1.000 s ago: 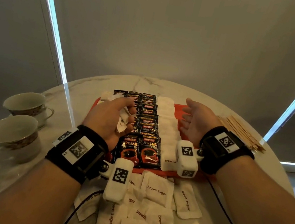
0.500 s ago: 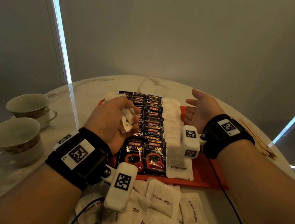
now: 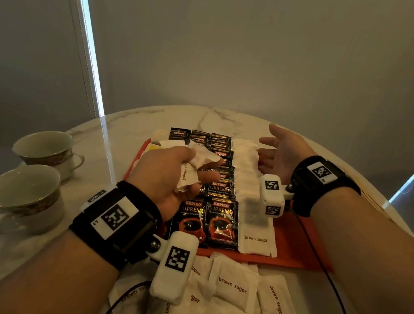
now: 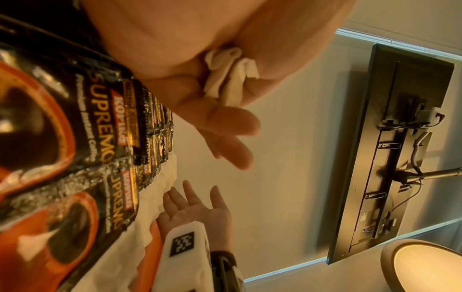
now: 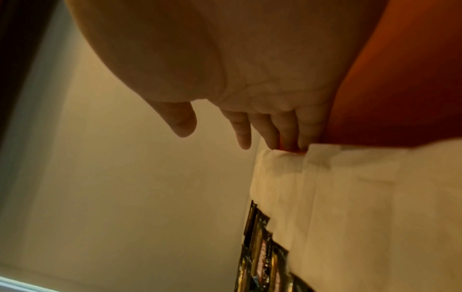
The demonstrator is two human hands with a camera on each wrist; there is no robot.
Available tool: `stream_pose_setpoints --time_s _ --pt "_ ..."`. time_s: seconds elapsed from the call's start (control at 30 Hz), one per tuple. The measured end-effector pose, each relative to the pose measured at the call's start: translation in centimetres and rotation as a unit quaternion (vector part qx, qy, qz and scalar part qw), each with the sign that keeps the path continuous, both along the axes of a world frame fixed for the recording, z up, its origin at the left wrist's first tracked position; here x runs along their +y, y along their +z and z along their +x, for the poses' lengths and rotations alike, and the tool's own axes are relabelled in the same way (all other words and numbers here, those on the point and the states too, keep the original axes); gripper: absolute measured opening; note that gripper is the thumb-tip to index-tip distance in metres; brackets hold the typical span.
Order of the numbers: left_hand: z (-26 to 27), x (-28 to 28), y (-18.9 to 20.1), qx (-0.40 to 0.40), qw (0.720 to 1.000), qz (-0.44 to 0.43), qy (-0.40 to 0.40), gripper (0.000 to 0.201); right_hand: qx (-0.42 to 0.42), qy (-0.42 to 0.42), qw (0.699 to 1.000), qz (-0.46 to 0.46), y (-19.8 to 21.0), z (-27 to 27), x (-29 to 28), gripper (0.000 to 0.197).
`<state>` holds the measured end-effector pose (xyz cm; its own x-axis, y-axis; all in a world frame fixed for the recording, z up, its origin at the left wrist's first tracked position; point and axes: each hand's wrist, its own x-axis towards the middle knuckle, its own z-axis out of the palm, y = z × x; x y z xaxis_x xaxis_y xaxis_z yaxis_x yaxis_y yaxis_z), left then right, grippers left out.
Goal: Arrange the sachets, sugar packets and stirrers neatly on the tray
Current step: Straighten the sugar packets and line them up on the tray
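An orange tray (image 3: pixel 303 244) on the marble table holds two columns of black coffee sachets (image 3: pixel 210 212) and a column of white brown sugar packets (image 3: pixel 249 191) on their right. My left hand (image 3: pixel 170 175) hovers over the tray's left side and grips a crumpled bunch of sugar packets (image 3: pixel 196 166), which also shows as white paper between the fingers (image 4: pixel 230 79). My right hand (image 3: pixel 280 155) is open, palm facing left, its fingertips (image 5: pixel 287 142) at the far right edge of the sugar packet column (image 5: pixel 350 197). The stirrers are hidden behind my right arm.
Several loose brown sugar packets (image 3: pixel 233 287) lie on the table in front of the tray. Two teacups (image 3: pixel 27 195) stand at the left edge of the round table (image 3: pixel 18 262). A cable (image 3: pixel 330 281) runs from my right wrist across the tray.
My right hand has moved farther along the sugar packet column toward the tray's back. My left hand has shifted slightly, still gripping the bunch of packets.
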<state>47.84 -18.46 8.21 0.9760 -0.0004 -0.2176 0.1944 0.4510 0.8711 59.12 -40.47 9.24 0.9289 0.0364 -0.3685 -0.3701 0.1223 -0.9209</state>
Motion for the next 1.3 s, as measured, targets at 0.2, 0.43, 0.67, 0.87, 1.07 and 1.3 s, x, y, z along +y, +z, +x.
stream_pose_setpoints --time_s 0.2,0.43,0.67,0.87,1.07,1.3 --pt "-0.2 0.1 0.2 -0.012 0.999 0.014 0.027 0.016 -0.076 -0.065 0.994 -0.054 0.8 -1.2 0.2 0.051" --pt "-0.2 0.1 -0.3 -0.059 0.996 0.057 0.038 0.016 -0.162 0.177 0.970 -0.029 1.8 -8.8 5.3 0.037" --pt "0.0 0.1 -0.4 -0.056 0.994 0.079 0.040 0.012 -0.190 0.084 0.978 -0.009 0.4 -9.5 6.2 0.019" --pt "-0.3 -0.5 -0.7 -0.070 0.994 0.089 0.000 0.017 -0.249 0.073 0.964 -0.061 -0.4 -9.7 5.9 0.029" --pt "-0.1 -0.1 -0.4 -0.064 0.994 0.067 0.062 0.014 -0.247 0.136 0.959 -0.038 -0.9 -9.9 6.1 0.034" --pt "0.0 0.0 -0.3 -0.021 0.998 -0.002 0.064 0.013 -0.207 0.102 0.972 0.028 -1.1 -9.6 5.7 0.022"
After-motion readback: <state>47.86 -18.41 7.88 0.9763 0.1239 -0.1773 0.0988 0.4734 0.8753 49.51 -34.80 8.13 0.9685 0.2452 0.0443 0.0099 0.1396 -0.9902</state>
